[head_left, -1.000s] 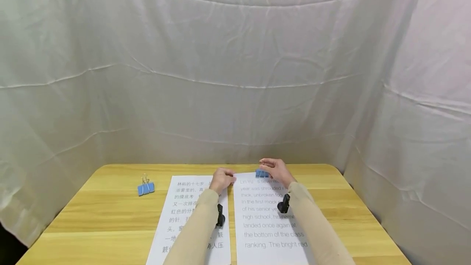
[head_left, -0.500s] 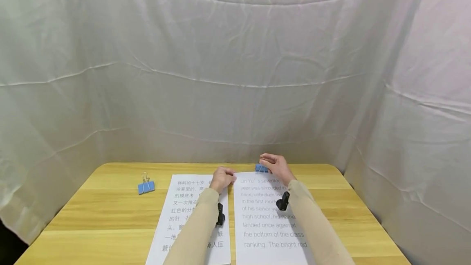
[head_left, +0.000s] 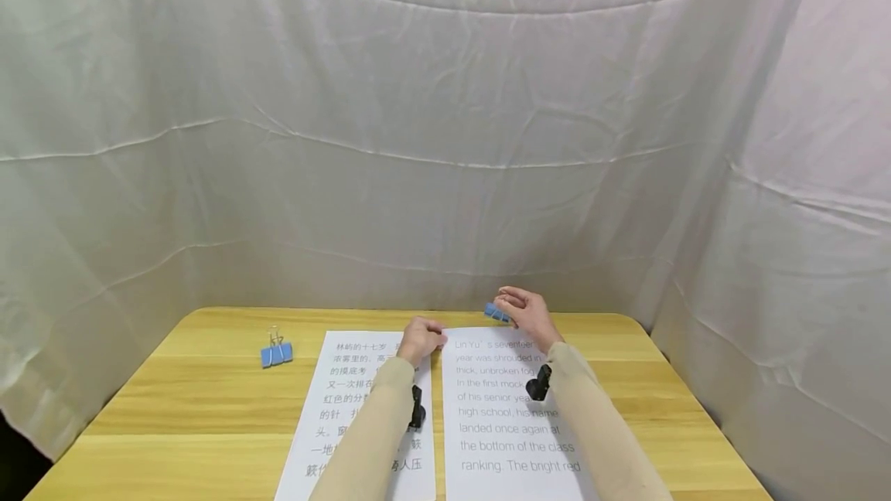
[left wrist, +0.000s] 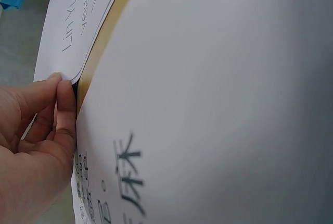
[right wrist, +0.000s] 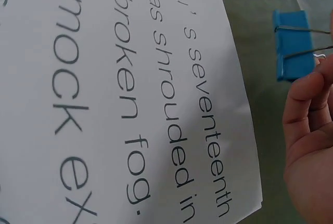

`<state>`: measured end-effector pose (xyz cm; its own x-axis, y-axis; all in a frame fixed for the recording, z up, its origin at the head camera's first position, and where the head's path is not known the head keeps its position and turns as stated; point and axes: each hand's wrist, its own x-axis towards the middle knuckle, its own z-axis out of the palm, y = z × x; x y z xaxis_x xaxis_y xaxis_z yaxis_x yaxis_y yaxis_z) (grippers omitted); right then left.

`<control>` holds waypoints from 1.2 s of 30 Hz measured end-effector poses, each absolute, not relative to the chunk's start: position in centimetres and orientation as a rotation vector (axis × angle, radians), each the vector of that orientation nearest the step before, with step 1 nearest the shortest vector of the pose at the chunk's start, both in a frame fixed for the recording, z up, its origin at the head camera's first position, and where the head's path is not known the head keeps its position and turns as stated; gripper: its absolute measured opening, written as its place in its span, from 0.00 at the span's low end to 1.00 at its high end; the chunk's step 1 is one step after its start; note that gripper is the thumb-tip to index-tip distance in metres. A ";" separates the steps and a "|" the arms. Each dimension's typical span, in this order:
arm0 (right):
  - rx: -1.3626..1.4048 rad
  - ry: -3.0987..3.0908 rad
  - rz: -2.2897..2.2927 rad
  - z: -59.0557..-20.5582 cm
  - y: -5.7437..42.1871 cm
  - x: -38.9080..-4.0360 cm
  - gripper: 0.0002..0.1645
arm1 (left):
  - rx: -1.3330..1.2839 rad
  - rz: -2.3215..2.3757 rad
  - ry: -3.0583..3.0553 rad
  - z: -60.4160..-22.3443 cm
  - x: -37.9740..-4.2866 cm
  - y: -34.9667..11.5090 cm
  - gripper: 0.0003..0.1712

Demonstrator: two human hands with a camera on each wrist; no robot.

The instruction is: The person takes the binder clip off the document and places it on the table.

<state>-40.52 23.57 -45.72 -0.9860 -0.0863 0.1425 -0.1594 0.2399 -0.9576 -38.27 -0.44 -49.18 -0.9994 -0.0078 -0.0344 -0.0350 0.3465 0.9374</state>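
Note:
My left hand [head_left: 421, 340] pinches the upper left corner of the right-hand paper stack [head_left: 487, 489], printed in English; thumb and forefinger close on that corner in the left wrist view. A blue binder clip [head_left: 496, 311] is in my right hand [head_left: 532, 317], held by its wire handles just beyond the top edge of that stack. In the right wrist view the clip [right wrist: 294, 44] stands apart from the paper, and its handle ends are partly hidden by the fingers. My left forearm crosses a second paper stack [head_left: 306, 439], printed in Chinese characters.
Another blue binder clip [head_left: 276, 355] lies on the wooden table [head_left: 174, 408] to the left, its wire handles pointing away from me. A grey cloth curtain [head_left: 445, 215] hangs behind the far table edge and along both sides.
My right hand has drawn the binder clip away from the stack's top edge, toward the far table edge, and the clip is now slightly tilted. The left hand keeps its place.

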 end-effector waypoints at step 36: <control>0.051 -2.638 1.916 -47.7 30.9 -38.1 0.36 | -0.035 1.679 2.619 -48.4 -39.0 -0.1 0.16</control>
<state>-38.09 30.88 -47.67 -0.9924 -0.0950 -0.0777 0.0445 0.3113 -0.9493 -38.99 -0.06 -48.38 -0.9993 -0.0026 -0.0375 -0.0351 0.4174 0.9081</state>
